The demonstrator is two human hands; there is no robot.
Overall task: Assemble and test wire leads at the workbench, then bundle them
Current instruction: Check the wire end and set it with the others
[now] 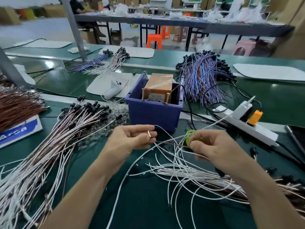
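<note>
My left hand (132, 138) pinches one end of a thin brown and white wire lead (166, 141), curled at my fingertips. The lead stretches right to my right hand (212, 146), whose fingers close on its other end beside a small green part (189, 136). Both hands hover over the green bench just in front of a blue bin (155, 111). Loose white leads (181, 171) fan out under my right hand. A large pile of finished leads with black ends (66, 129) lies to the left.
The blue bin holds an orange transformer-like box (158, 86). A white power strip with an orange plug (254, 119) lies at right. Blue and brown wire bundles (203, 76) sit behind. A brown wire bundle (16, 106) rests on a box at far left.
</note>
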